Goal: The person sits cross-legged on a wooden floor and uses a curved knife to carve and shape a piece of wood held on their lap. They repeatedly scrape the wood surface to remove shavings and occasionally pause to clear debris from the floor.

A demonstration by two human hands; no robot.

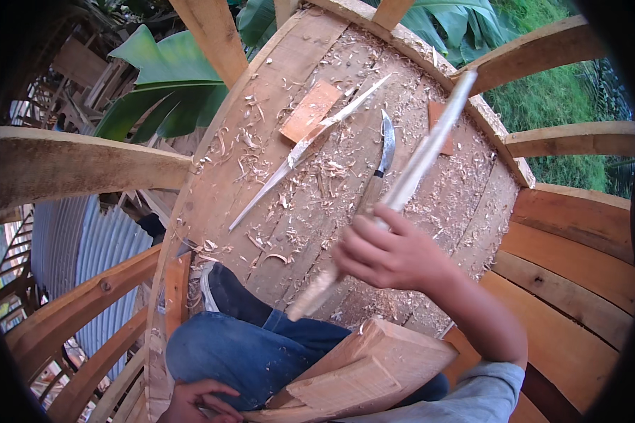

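Note:
My right hand is closed around a long, pale carved wooden stick, which slants from lower left to upper right above the boards. The stick's upper part looks smeared by motion. Beneath it lies a curved knife with a dark blade and a wooden handle. A second whittled stick, tapered at both ends, rests on the planks, partly against an orange-brown wood block. At the lower edge, my left hand is by my thigh, fingers apart, with nothing visible in it.
Curled shavings lie scattered over the plank floor. A large wood block sits by my lap. Another reddish piece lies partly behind the raised stick. Curved wooden ribs stand around the planking, with side boards at right.

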